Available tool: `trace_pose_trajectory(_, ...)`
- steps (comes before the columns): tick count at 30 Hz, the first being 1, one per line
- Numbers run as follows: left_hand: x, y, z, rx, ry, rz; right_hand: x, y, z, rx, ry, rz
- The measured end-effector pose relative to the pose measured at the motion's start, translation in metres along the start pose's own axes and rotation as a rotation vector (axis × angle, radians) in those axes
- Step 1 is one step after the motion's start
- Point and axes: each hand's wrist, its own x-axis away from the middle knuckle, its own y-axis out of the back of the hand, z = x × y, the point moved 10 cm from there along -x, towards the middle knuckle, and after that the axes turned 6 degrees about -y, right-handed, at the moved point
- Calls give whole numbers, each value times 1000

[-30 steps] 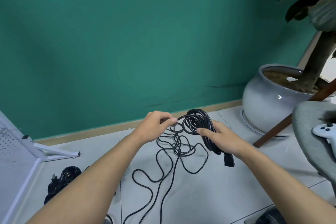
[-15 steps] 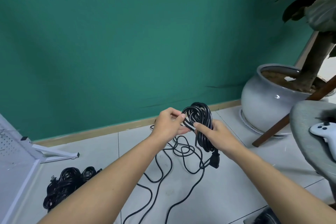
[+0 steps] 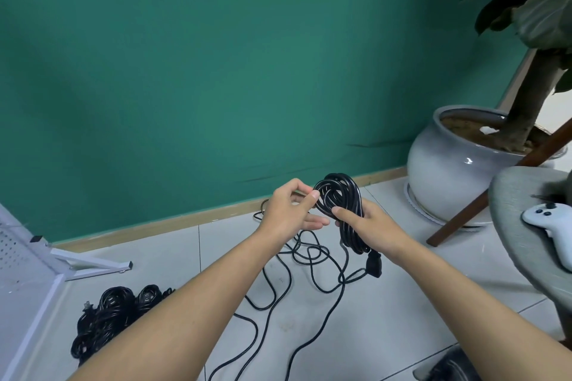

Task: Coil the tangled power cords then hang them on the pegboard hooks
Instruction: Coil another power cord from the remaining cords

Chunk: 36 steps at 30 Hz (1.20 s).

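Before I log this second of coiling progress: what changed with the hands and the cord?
The left hand, pinching a strand of the loose cord, moved right until it met the coil. Fewer loops now hang between the hands. The right hand kept gripping the coil, with the plug dangling below it. The pile of cords stayed put.
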Motion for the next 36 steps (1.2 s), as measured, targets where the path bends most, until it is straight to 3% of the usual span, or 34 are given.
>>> trace_pose_trajectory(6, -10, -10, 4, 75, -4, -63, 2, 12, -4, 1, 8, 7)
trace_pose_trajectory(9, -10, -25, 16, 173, 97, -12, 4, 22, -2, -44, 17, -31)
trace_pose_trajectory(11, -7, -42, 30, 90, 173, 113, 5, 27, -1, -105, 21, -41)
trace_pose_trajectory(15, 11, -78, 59, -331, 119, 508, 5, 26, 3, -222, 47, 6)
trace_pose_trajectory(18, 23, -93, 66, -409, 70, 667, 2, 24, 4, -282, 50, 23)
trace_pose_trajectory(22, 19, -83, 70, -518, -3, 670, 2, 18, 5, -298, 52, 47)
trace_pose_trajectory(26, 18, -63, 79, -839, -43, 670, -1, 24, 3, -210, 80, -24)
trace_pose_trajectory(32, 19, -33, 67, -738, 29, 592, 1, 30, 13, 59, 173, -100)
trace_pose_trajectory(36, 16, -9, 23, -824, -148, 526, -1, 31, 16, 24, 184, -128)
